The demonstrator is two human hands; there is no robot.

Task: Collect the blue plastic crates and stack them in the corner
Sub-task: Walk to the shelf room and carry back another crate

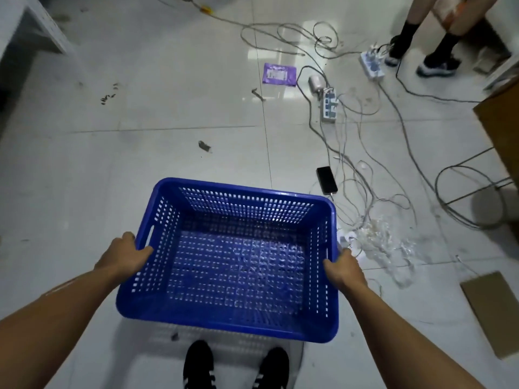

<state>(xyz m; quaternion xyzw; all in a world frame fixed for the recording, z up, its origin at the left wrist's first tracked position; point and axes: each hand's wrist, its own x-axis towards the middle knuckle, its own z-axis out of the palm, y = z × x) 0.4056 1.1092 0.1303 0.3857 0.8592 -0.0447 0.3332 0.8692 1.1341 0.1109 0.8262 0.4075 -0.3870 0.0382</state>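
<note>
An empty blue plastic crate (233, 276) with perforated walls and floor is held above the white tiled floor, in front of my feet. My left hand (126, 255) grips its left rim beside the handle slot. On the opposite side, my right hand (344, 269) grips the right rim. The crate is upright and level. No other blue crate is in view.
Tangled cables (362, 175) and power strips (329, 106) cover the floor to the right, with a phone (326, 179) among them. Another person's legs (421, 43) stand at the top right. A purple packet (279, 74), cardboard (493, 313) and a white shelf leg (42, 26) are around.
</note>
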